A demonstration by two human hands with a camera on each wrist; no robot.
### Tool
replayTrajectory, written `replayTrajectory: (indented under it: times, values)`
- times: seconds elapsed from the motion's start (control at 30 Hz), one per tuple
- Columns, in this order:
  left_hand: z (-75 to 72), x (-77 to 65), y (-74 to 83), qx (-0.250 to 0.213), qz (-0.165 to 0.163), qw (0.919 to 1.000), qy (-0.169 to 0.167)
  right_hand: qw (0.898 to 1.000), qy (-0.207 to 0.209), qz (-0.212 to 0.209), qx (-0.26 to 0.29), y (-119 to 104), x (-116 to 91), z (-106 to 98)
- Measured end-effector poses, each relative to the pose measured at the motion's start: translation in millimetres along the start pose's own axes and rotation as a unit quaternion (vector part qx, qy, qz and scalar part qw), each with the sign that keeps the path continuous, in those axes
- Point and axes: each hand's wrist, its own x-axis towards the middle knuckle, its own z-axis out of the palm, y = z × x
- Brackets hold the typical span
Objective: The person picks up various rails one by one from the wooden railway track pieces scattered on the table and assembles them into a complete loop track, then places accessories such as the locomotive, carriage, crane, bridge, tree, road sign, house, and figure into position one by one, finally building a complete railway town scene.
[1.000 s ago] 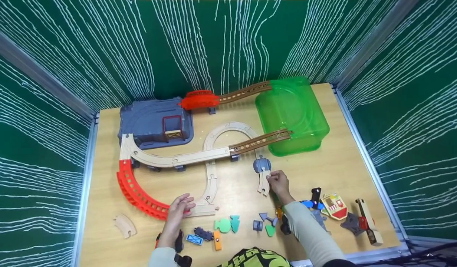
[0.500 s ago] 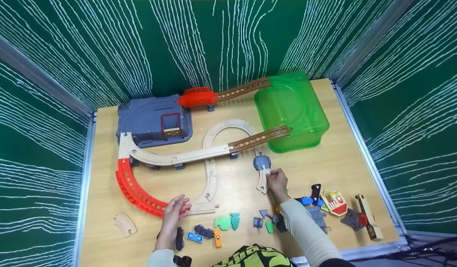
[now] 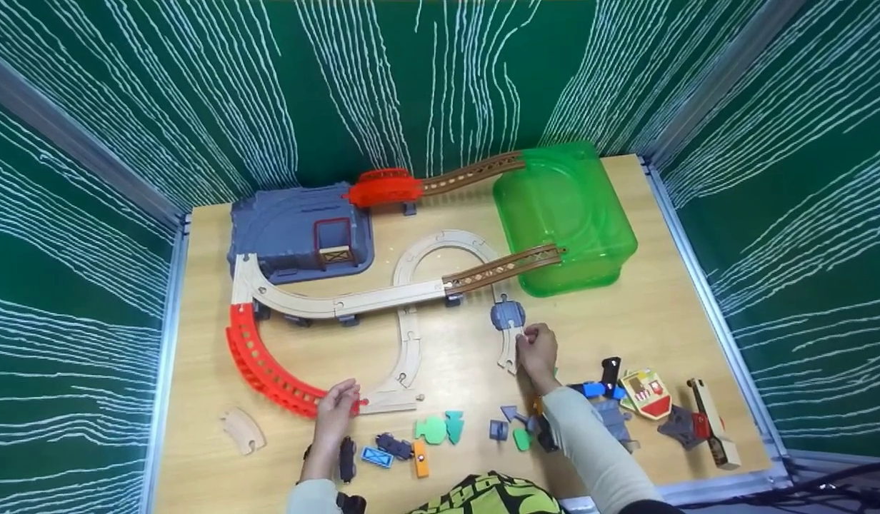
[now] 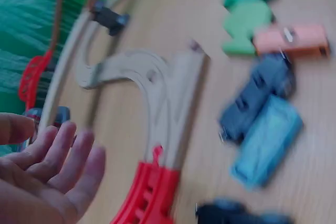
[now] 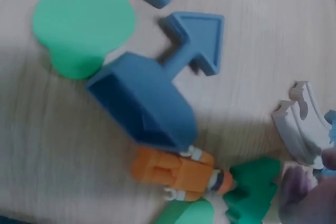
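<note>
My right hand (image 3: 537,355) pinches the right edge of a short curved wooden track piece (image 3: 508,355). The track's far end meets a grey-blue connector piece (image 3: 508,315). At the right wrist view's lower right corner, my fingertips (image 5: 296,190) are beside that wooden track (image 5: 303,124). My left hand (image 3: 334,412) holds nothing; its fingers are loosely bent over the end of the red curved track (image 3: 272,371). In the left wrist view this red track (image 4: 147,195) joins a wooden switch track (image 4: 176,98), with the left hand (image 4: 47,177) apart from both.
A wooden and brown track loop runs between a grey base (image 3: 290,232) and a green bin (image 3: 568,214). Toy train cars (image 3: 393,447), green tree pieces (image 3: 431,430) and an orange figure (image 5: 176,173) lie near the front. A loose curved track (image 3: 243,431) lies at left.
My left hand has drawn back slightly toward the front left, uncovering the red track's tip. My right hand stays at the short curved track, which has barely moved.
</note>
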Motion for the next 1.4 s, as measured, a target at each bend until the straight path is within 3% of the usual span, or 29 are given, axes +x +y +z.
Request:
replayTrajectory:
  times: [0.07, 0.1, 0.13, 0.23, 0.37, 0.47, 0.57, 0.63, 0.8, 1.03, 1.1, 1.17, 1.23, 1.27, 1.3, 1.33, 1.4]
  values:
    - [3.4, -10.5, 21.7, 0.106, 0.072, 0.9917, 0.009, 0.999, -0.009, -0.05, -0.01, 0.0, -4.1, -0.4]
    - [5.5, -9.7, 20.3, 0.156, 0.105, 0.9821, 0.01, 0.996, -0.02, -0.08, -0.023, -0.1, -6.8, -0.5]
    - [8.0, -8.8, 18.9, 0.202, 0.126, 0.9713, 0.005, 0.992, -0.031, -0.113, -0.04, -0.7, -10.0, -0.5]
    - [19.5, -5.6, 18.2, 0.304, 0.188, 0.9327, -0.049, 0.971, -0.077, -0.201, -0.102, -3.3, -20.4, -0.9]
    - [38.4, -1.0, 18.5, 0.409, 0.204, 0.8812, -0.12, 0.941, -0.14, -0.247, -0.186, -5.8, -32.1, -2.5]
    - [49.9, 0.9, 17.4, 0.469, 0.174, 0.8515, -0.156, 0.927, -0.17, -0.245, -0.229, -5.3, -35.6, -3.4]
    - [57.3, 1.0, 14.1, 0.505, 0.141, 0.8316, -0.183, 0.922, -0.181, -0.242, -0.243, -4.5, -35.2, -3.4]
    - [60.1, 0.9, 11.3, 0.515, 0.123, 0.8263, -0.192, 0.921, -0.185, -0.243, -0.241, -4.3, -33.8, -3.1]
    - [62.6, 4.6, 6.5, 0.507, 0.109, 0.8327, -0.195, 0.922, -0.196, -0.245, -0.229, -6.9, -28.1, -3.1]
    - [65.8, 16.6, -2.6, 0.523, 0.102, 0.8242, -0.192, 0.928, -0.197, -0.23, -0.215, -7.3, -19.4, -4.4]
    - [65.8, 16.8, 1.0, 0.51, 0.106, 0.8321, -0.191, 0.931, -0.195, -0.228, -0.207, -7.0, -17.2, -4.2]
    - [63.2, 15.8, 5.7, 0.483, 0.116, 0.8462, -0.194, 0.934, -0.191, -0.228, -0.196, -6.3, -14.9, -3.6]
    - [56.3, 13.7, 10.1, 0.422, 0.131, 0.878, -0.183, 0.941, -0.189, -0.218, -0.177, -5.0, -13.7, -3.7]
    - [50.9, 13.1, 11.9, 0.38, 0.131, 0.9008, -0.164, 0.945, -0.187, -0.214, -0.164, -4.3, -13.4, -4.0]
    - [42.8, 12.8, 11.5, 0.332, 0.153, 0.9203, -0.139, 0.947, -0.185, -0.214, -0.151, -3.2, -13.4, -4.5]
    - [32.4, 13.1, 10.2, 0.302, 0.185, 0.9288, -0.109, 0.95, -0.183, -0.215, -0.135, -2.1, -13.7, -5.4]
    - [5.2, 12.5, 7.6, 0.245, 0.218, 0.9441, -0.03, 0.954, -0.174, -0.219, -0.105, -0.3, -15.7, -8.5]
